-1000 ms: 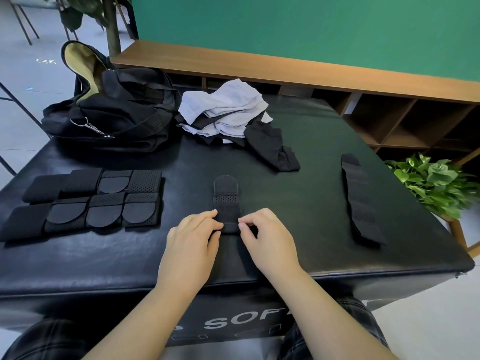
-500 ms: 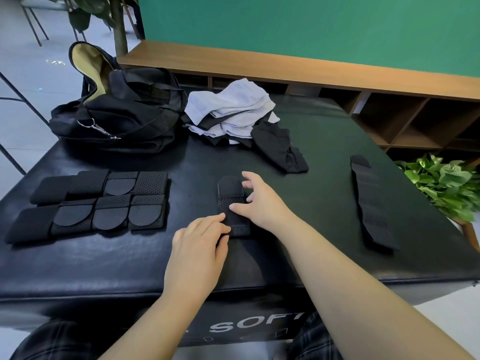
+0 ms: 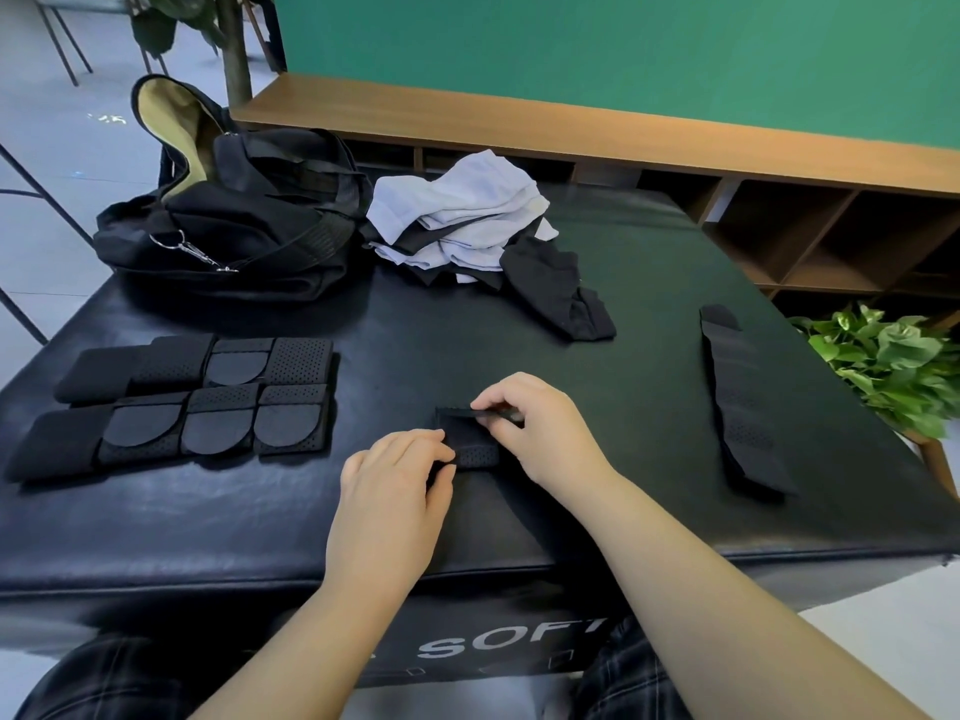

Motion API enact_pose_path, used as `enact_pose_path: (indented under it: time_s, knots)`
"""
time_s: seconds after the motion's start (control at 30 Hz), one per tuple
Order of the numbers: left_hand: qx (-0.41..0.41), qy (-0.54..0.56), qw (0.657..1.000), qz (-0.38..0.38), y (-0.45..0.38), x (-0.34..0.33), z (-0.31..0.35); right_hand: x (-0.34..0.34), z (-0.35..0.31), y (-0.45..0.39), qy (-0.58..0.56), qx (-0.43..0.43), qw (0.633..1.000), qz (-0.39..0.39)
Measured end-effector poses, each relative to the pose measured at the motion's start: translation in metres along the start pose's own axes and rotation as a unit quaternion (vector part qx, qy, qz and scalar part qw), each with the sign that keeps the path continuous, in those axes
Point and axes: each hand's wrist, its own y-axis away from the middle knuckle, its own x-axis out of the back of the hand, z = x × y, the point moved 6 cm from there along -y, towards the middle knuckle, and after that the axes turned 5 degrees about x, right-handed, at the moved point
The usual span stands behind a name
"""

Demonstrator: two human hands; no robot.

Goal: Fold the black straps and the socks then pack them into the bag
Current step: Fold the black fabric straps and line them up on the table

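Even, bright, diffuse light fills the scene. The black table (image 3: pixel 156 517) shows soft pale sheen toward its near left, and only faint shadows lie under things on it. Near the table's middle, the right hand (image 3: pixel 540 428) is slightly motion-blurred at the fingertips. Wide-angle distortion bends the shelf (image 3: pixel 571 132) behind the table and stretches the forearms at the bottom edge.

Your table (image 3: pixel 597 324) is a black padded block with white lettering "SOF" on its front face at 6 o'clock. Beyond it, at 12 to 2 o'clock, a low wooden shelf (image 3: pixel 571 127) runs along a green wall (image 3: pixel 623 49). A leafy potted plant (image 3: pixel 893 366) sits at 3 o'clock, and a tree trunk (image 3: pixel 236 49) rises at 11 o'clock.
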Motion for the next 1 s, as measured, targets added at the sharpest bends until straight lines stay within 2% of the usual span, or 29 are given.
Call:
enact_pose_path:
  time_s: [0.43,0.7,0.9,1.0]
  knots:
    - [0.071,0.037,0.997,-0.024,0.001,0.005,0.000,0.003,0.006,0.016,0.055,0.082,0.995,0.009]
    - [-0.011,-0.022,1.000,-0.001,0.000,-0.001,0.000,0.000,0.006,0.023,0.103,0.066,0.992,-0.039]
    - [-0.028,-0.021,0.999,0.016,-0.001,-0.001,0.002,-0.003,0.000,0.034,0.127,0.018,0.991,-0.032]
    - [-0.035,-0.016,0.999,0.016,-0.001,-0.002,0.002,-0.007,-0.003,0.042,0.147,-0.007,0.989,-0.006]
